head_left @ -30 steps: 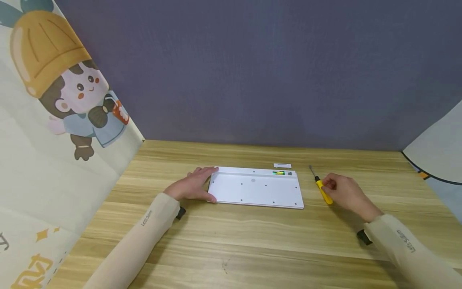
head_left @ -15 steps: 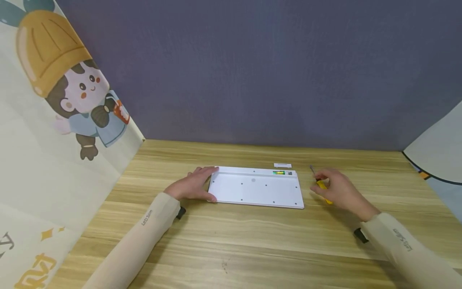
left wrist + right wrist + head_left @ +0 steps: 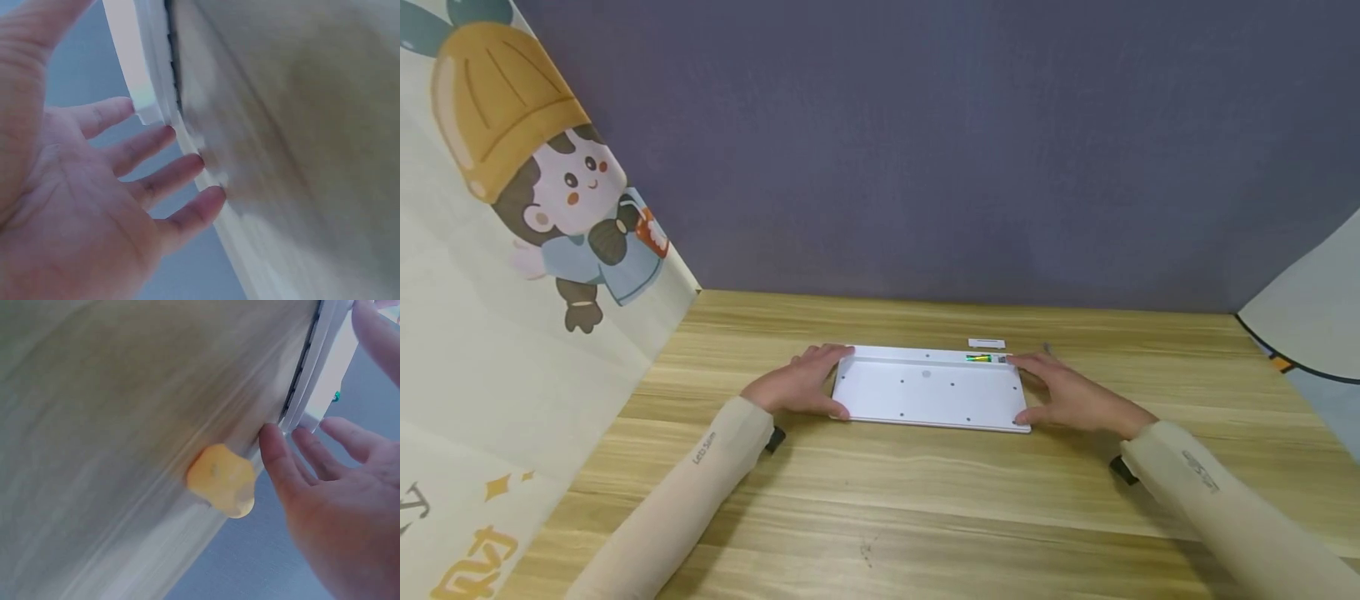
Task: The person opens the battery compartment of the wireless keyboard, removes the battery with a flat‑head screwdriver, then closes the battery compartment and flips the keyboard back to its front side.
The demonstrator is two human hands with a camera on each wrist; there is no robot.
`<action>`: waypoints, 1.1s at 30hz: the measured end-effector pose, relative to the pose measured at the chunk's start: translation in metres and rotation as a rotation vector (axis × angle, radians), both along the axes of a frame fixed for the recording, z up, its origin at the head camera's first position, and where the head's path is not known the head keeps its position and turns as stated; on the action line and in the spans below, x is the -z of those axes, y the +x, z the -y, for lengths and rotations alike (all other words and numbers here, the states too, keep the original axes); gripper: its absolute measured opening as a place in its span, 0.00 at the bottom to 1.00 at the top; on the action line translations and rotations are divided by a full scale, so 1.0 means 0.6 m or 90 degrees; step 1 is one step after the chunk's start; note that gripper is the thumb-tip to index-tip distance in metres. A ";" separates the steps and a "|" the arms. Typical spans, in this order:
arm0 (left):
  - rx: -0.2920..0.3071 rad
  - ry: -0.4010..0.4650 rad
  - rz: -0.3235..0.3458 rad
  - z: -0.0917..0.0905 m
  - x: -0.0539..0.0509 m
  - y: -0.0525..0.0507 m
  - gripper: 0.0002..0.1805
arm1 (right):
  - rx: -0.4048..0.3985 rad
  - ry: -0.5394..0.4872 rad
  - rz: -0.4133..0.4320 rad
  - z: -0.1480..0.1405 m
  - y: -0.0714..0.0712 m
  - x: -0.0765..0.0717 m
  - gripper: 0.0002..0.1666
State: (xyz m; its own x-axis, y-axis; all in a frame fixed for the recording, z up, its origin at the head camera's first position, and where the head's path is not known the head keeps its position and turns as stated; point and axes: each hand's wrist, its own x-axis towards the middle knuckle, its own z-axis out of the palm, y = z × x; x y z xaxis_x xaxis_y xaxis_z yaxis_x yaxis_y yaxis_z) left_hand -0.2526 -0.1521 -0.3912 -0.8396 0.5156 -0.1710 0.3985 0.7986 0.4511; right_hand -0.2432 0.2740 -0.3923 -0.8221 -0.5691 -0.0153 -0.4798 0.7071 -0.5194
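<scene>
A white keyboard lies face down on the table, its underside dotted with screws. In its open battery compartment, near the far right corner, a green battery shows. My left hand holds the keyboard's left end, thumb at the near corner and fingers at the far one. On the right end, my right hand grips likewise across the two corners. A small white battery cover lies just behind the keyboard. Behind my right hand, a screwdriver's metal shaft peeks out; its yellow handle shows in the right wrist view.
The wood-grain table ends at a grey-blue panel at the back. To the left stands a pale sheet printed with a cartoon figure. Another printed pale sheet borders the right side.
My right hand has left the yellow screwdriver, which stays on the table, and moved left onto the keyboard's right end. My left hand and the keyboard have stayed about where they were.
</scene>
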 end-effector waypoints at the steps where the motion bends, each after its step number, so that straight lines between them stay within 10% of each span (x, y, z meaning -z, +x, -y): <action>1: 0.002 -0.003 -0.006 -0.003 -0.002 -0.001 0.58 | -0.004 0.001 0.001 -0.001 -0.001 0.001 0.56; 33: 0.134 -0.067 -0.096 -0.191 0.000 -0.019 0.54 | 0.000 0.014 0.017 0.001 -0.007 0.006 0.59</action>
